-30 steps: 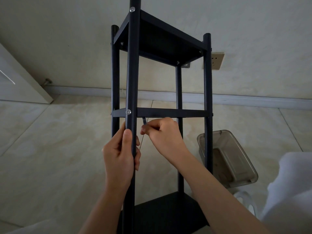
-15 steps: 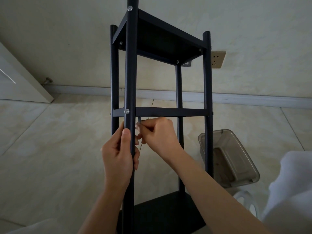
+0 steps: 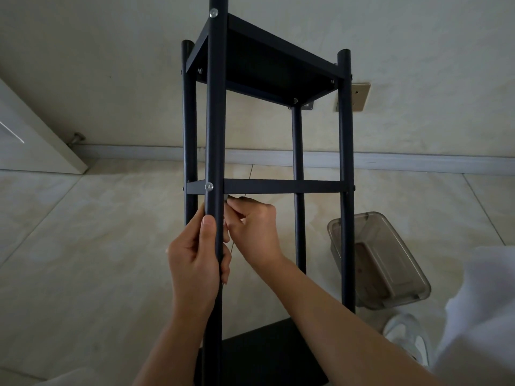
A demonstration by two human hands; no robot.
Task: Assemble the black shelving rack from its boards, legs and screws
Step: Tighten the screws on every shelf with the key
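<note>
Standing upright on the tiled floor (image 3: pixel 83 246), the black shelving rack (image 3: pixel 267 185) fills the centre of the head view, the only view. Four legs are in place. The nearest leg (image 3: pixel 215 121) runs vertically through the frame, with a silver screw (image 3: pixel 209 186) at the middle board (image 3: pixel 281 186) and another screw head (image 3: pixel 213 13) at the top board (image 3: pixel 264 62). A bottom board (image 3: pixel 259 355) shows at the lower edge.

Left hand (image 3: pixel 195 263): fingers curled round the nearest leg just below the middle board, thumb lying up along the tube front.

Right hand (image 3: pixel 255 232): fingers curled, pinching a small thin tool (image 3: pixel 226 196) right under the middle board, just behind the nearest leg. The tool is mostly hidden; its type cannot be told, nor whether its tip touches the board.

Surroundings: a translucent grey plastic box (image 3: pixel 390 263) lies on the floor to the right, behind the right front leg. A white shoe (image 3: pixel 407 338) and pale clothing (image 3: pixel 485 310) sit at lower right. A wall socket (image 3: pixel 359 96) is on the wall behind the rack; a door (image 3: pixel 28 140) is at left.
</note>
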